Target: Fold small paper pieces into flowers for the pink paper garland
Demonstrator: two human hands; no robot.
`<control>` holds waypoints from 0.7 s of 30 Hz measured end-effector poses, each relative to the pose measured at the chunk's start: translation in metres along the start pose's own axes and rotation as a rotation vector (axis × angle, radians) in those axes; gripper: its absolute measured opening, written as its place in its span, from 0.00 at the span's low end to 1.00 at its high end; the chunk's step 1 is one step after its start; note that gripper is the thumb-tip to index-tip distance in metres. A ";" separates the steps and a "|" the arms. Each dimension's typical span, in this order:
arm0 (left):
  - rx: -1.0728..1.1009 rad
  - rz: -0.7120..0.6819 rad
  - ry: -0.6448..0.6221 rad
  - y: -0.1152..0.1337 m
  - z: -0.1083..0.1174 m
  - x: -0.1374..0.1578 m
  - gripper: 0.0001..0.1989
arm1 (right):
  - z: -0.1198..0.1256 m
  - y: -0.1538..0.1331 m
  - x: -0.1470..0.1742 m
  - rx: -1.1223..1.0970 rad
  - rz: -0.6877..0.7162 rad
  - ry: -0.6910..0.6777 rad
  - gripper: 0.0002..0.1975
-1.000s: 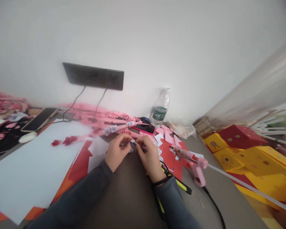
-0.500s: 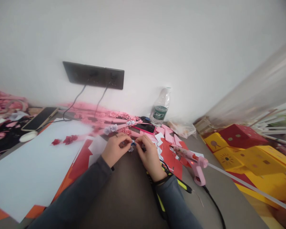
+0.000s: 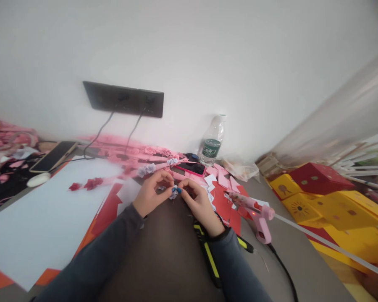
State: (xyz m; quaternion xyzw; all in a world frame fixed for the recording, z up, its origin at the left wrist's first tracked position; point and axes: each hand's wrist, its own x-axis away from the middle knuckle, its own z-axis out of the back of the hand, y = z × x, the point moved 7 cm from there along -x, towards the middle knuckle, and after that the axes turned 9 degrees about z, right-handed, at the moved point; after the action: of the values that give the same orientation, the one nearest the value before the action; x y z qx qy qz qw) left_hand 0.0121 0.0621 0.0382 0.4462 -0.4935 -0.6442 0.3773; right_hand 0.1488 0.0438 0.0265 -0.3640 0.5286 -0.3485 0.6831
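A small pale lavender paper flower [image 3: 172,195] is pinched between the fingertips of both hands, above the grey table. My left hand [image 3: 151,193] grips it from the left, thumb and fingers closed. From the right, my right hand [image 3: 200,204] closes thumb and fingers on it. Both thumbs show blue nails, and the fingers partly cover the flower. Just behind the hands lie more lavender paper flowers [image 3: 146,169] and pink paper flowers on stems. Under my right forearm is a tool with black-and-yellow handles [image 3: 210,260]; its head is hidden.
A pink glue gun [image 3: 261,224] with a lit red light and long glue stick lies right, beside red paper [image 3: 223,205]. A water bottle [image 3: 212,142] and pink-edged phone [image 3: 192,168] are behind. White sheets [image 3: 47,226] cover the left; yellow boxes [image 3: 343,212] stand far right.
Both thumbs have turned so that their blue nails show more. More of the lavender flower shows between the fingertips. My right forearm has shifted slightly right, uncovering more of the yellow-and-black handle.
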 end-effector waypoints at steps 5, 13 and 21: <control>0.109 0.082 -0.004 -0.009 0.000 -0.001 0.09 | 0.005 -0.001 0.000 0.026 0.038 0.075 0.05; 0.162 0.123 -0.001 -0.016 -0.002 -0.002 0.07 | 0.007 0.000 0.001 0.079 0.036 0.104 0.05; -0.115 -0.001 0.156 -0.008 0.006 0.000 0.01 | 0.007 0.010 0.002 -0.004 -0.025 0.135 0.12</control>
State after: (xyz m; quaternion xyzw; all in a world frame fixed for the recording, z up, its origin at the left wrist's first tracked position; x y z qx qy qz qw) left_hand 0.0065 0.0656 0.0306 0.4729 -0.4245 -0.6348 0.4394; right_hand 0.1572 0.0477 0.0181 -0.3476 0.5694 -0.3798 0.6408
